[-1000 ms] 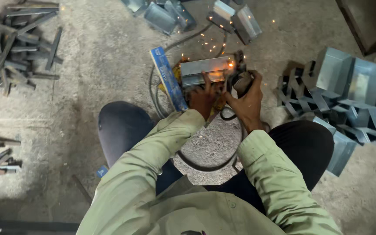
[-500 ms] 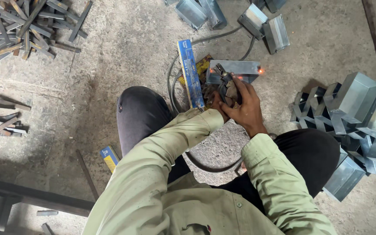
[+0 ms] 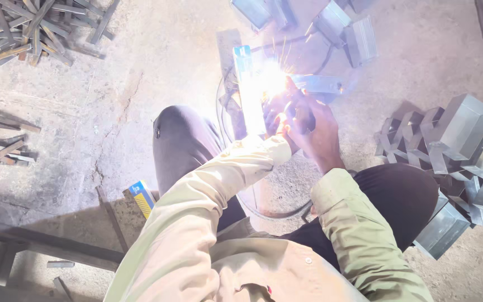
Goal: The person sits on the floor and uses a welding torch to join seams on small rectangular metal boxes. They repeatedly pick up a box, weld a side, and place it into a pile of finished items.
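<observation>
Rough concrete floor [image 3: 157, 67] spreads beneath us as we crouch over a grey metal box piece [image 3: 320, 84], where a white welding flare [image 3: 269, 81] throws sparks. Our right hand [image 3: 314, 131] has its grip closed around a dark welding holder [image 3: 302, 116] just below the piece; our left hand [image 3: 272, 112] sits at the flare, its grip washed out by glare, so we cannot tell. A blue packet [image 3: 247, 72] lies left of the piece, folded metal boxes [image 3: 459, 145] pile to its right, scrap strips [image 3: 40, 22] lie far left, and our knees frame it below.
</observation>
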